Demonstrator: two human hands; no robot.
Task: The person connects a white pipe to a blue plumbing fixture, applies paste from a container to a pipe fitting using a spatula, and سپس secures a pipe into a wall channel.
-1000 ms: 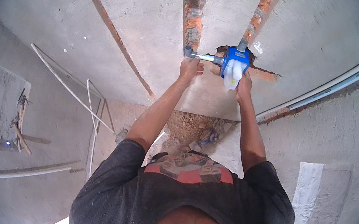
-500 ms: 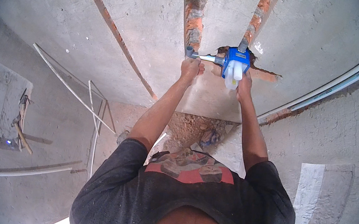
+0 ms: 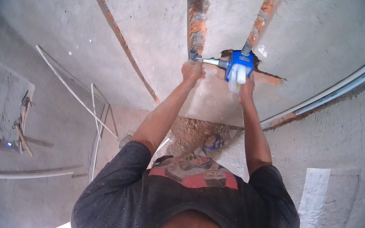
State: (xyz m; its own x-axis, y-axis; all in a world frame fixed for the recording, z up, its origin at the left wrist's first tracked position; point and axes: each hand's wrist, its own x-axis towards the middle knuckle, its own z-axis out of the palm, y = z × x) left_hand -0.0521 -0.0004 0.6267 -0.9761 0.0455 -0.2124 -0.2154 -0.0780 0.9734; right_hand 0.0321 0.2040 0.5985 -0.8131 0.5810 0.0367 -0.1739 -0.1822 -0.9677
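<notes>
A blue boxy valve body (image 3: 234,69) with white cylindrical caps (image 3: 241,74) on its front sits at the ragged hole in the plastered wall. From its left side a short white pipe (image 3: 211,62) runs across to a grey elbow fitting (image 3: 194,54). My left hand (image 3: 191,71) is closed at the elbow, its fingers curled beneath the pipe's end. At the valve body's lower right, my right hand (image 3: 246,88) grips it, with some fingers hidden behind. A grey pipe end (image 3: 247,48) rises from the valve's top into the right-hand wall groove.
Chiselled grooves (image 3: 199,22) expose brick in the wall. Rubble (image 3: 191,134) lies at the wall's foot. Thin white pipes (image 3: 67,81) lean at the left, near a hammer (image 3: 23,137). Long pipes (image 3: 336,92) run along the right corner.
The grey elbow has turned slightly on the pipe's left end, with my left hand still at it. My right hand keeps its hold on the valve body. The view has shifted slightly.
</notes>
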